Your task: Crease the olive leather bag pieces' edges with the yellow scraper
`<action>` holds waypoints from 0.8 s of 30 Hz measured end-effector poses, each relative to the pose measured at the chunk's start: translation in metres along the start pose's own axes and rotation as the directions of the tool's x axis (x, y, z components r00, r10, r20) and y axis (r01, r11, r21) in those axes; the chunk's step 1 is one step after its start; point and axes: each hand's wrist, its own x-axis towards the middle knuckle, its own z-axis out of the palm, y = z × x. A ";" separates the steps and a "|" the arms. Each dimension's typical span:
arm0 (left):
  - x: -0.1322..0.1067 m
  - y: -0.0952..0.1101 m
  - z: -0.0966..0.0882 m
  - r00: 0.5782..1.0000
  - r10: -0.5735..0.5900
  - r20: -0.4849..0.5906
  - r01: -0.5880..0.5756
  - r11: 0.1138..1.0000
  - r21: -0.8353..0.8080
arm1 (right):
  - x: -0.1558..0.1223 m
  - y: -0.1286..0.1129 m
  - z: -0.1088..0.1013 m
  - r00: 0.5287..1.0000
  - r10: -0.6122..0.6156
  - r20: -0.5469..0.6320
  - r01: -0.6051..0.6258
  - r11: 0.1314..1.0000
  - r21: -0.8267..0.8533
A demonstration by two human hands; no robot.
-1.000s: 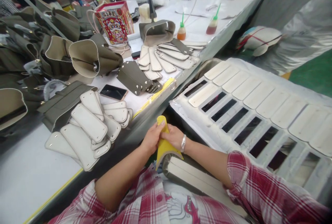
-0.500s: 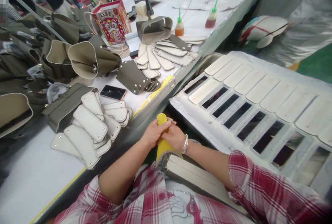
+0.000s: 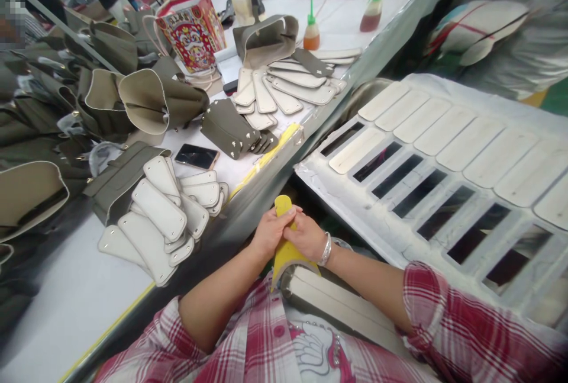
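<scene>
Both of my hands wrap round a curved yellow piece (image 3: 284, 253) held upright over my lap. My left hand (image 3: 270, 232) grips its upper part from the left. My right hand (image 3: 307, 237), with a silver bracelet at the wrist, closes on it from the right. The lower end of the yellow piece rests against a long grey-and-cream padded strip (image 3: 341, 306) lying across my lap.
A white worktable (image 3: 57, 306) on the left carries stacks of white oblong panels (image 3: 162, 217), a phone (image 3: 196, 157), olive bags (image 3: 151, 102), a red patterned bag (image 3: 191, 28) and glue bottles (image 3: 311, 32). A slotted rack (image 3: 426, 193) with cream strips stands to the right.
My hands have kept their hold on the yellow piece, with the fingers shifting slightly on its top. The view has drifted a little, nothing else has moved.
</scene>
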 end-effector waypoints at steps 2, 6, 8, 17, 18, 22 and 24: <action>-0.001 0.000 0.001 1.000 0.014 -0.013 -0.014 1.000 0.007 | 0.000 0.000 -0.001 1.000 0.018 0.003 -0.018 1.000 -0.014; -0.005 -0.002 0.003 0.998 0.032 -0.044 -0.031 0.999 0.019 | -0.003 0.001 -0.002 0.999 0.014 0.032 -0.015 1.000 0.022; -0.008 -0.004 0.004 0.997 0.043 -0.066 -0.041 0.999 0.019 | -0.005 0.002 -0.001 0.998 0.010 0.061 -0.012 0.999 0.041; 0.000 0.015 0.007 0.994 -0.109 0.026 0.111 0.988 -0.105 | 0.003 -0.002 -0.011 0.969 0.203 0.141 -0.246 0.827 0.505; 0.001 0.021 0.005 0.991 -0.115 0.073 0.126 0.977 -0.171 | 0.005 -0.004 -0.016 0.964 0.222 0.145 -0.264 0.746 0.611; -0.005 0.028 -0.010 0.993 -0.093 0.078 0.113 0.942 -0.317 | 0.006 -0.013 -0.042 0.930 0.367 -0.007 -0.217 0.565 0.796; -0.017 0.017 -0.018 0.988 -0.151 0.027 0.153 0.955 -0.253 | 0.001 -0.014 -0.052 0.883 0.464 -0.076 -0.218 0.548 0.808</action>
